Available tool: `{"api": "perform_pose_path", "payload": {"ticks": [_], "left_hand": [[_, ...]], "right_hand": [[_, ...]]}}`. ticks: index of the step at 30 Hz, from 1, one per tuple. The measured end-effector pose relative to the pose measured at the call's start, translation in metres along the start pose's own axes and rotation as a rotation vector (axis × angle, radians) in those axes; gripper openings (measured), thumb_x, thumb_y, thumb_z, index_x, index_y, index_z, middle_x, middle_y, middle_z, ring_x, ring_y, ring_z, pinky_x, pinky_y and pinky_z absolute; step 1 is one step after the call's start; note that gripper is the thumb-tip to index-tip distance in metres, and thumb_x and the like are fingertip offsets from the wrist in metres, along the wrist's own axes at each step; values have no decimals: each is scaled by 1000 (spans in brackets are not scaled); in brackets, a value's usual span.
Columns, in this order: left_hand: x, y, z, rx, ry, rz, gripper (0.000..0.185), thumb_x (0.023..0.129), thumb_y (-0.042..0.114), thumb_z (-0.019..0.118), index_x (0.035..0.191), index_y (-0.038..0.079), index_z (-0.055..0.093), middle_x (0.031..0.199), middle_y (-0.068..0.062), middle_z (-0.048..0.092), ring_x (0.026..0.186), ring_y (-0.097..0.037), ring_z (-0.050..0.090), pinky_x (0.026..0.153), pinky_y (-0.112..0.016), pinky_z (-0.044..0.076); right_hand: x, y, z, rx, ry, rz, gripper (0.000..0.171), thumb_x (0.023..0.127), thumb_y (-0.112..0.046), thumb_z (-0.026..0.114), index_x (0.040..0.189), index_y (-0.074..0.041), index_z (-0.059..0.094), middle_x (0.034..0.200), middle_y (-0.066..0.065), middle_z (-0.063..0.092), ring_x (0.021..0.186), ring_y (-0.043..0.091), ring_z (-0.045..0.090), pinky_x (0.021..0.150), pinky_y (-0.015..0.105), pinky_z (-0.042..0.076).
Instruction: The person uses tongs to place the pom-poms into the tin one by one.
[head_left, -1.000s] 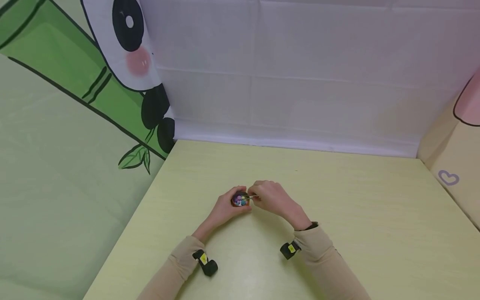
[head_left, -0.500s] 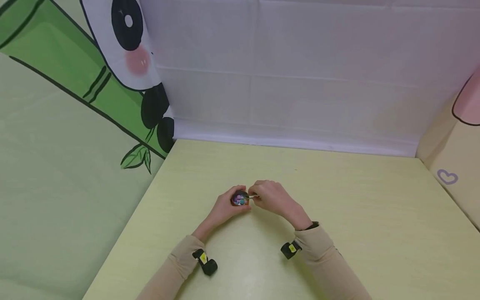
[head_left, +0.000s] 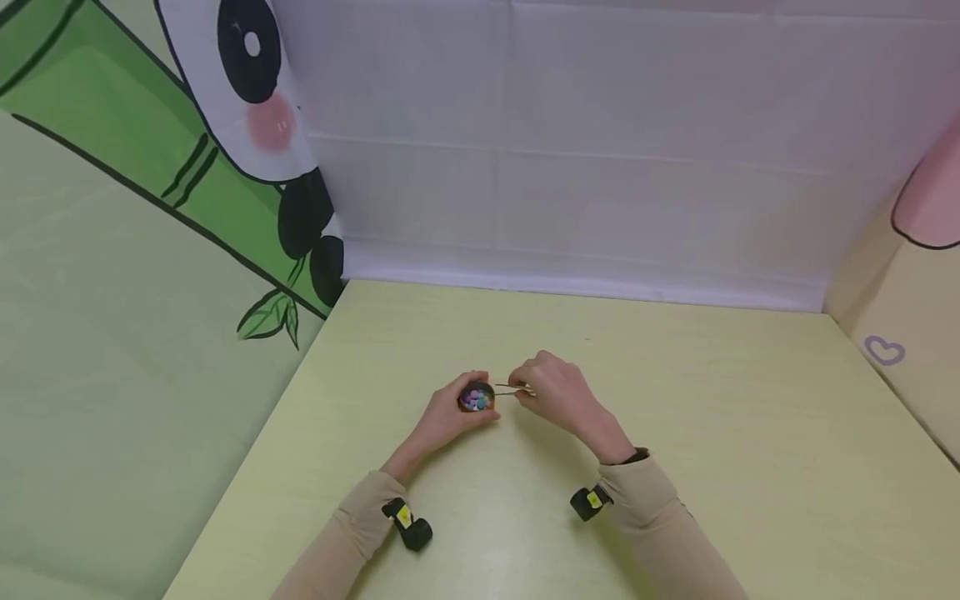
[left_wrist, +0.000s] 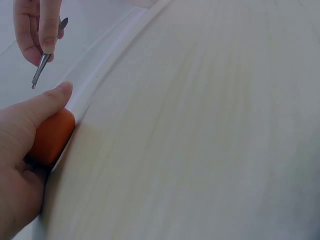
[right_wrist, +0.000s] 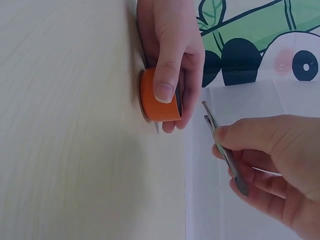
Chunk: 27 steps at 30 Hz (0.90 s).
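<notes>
My left hand (head_left: 444, 417) grips a small round orange container (right_wrist: 161, 113), thumb and fingers round its sides. In the head view several small coloured balls (head_left: 477, 402) in pink, purple, blue and white lie inside its dark interior. The container stands upright on the table. To its right, my right hand (head_left: 562, 396) pinches metal tweezers (right_wrist: 229, 161) between thumb and fingers. Their two tips are slightly apart, with nothing visible between them, and sit just off the container's rim. In the left wrist view the tweezers (left_wrist: 44, 59) point down, above my left thumb.
A pale yellow table (head_left: 675, 400) lies under both hands. A white cloth backdrop (head_left: 585, 183) rises at its far edge, with a green printed sheet (head_left: 135, 350) on the left and a beige one (head_left: 900, 292) on the right. Each sleeve carries a small black camera.
My right hand has drawn back to the right and slightly up, taking the tweezers out of the container, and their tips have spread. My left hand stays round the container.
</notes>
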<state>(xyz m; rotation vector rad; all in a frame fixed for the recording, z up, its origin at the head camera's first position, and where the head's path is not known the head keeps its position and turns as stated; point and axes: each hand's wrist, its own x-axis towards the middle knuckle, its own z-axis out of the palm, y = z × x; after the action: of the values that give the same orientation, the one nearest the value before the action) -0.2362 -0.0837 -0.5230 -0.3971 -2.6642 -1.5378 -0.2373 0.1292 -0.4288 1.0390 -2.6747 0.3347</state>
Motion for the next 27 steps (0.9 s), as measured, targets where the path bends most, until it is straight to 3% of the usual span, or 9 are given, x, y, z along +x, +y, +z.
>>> {"api": "perform_pose_path", "payload": {"ticks": [7,13,27], "left_hand": [[1,-2,1,-5,0,-10,67,79,27,85,138,16,55,139,-5,61,124,-28,59,104,-48,48],[2,-3,1,-2,2,-11,68,79,27,85,139,17,54,140,-4,60,124,-27,58,104,-47,48],[4,-10,3,2,-19,-14,69,80,29,84,141,17,52,140,-6,60,122,-30,59,102,-48,49]], "right_hand": [[-8,6,1,20,-2,81,8,84,-14,78,91,-13,78,86,-1,76,74,14,66,57,28,52],[-18,14,6,44,53,165,8,82,-11,78,91,-11,78,86,1,76,76,15,69,60,30,53],[-63,48,0,143,82,546,11,83,-6,74,93,-1,73,85,11,75,71,25,67,58,34,53]]}}
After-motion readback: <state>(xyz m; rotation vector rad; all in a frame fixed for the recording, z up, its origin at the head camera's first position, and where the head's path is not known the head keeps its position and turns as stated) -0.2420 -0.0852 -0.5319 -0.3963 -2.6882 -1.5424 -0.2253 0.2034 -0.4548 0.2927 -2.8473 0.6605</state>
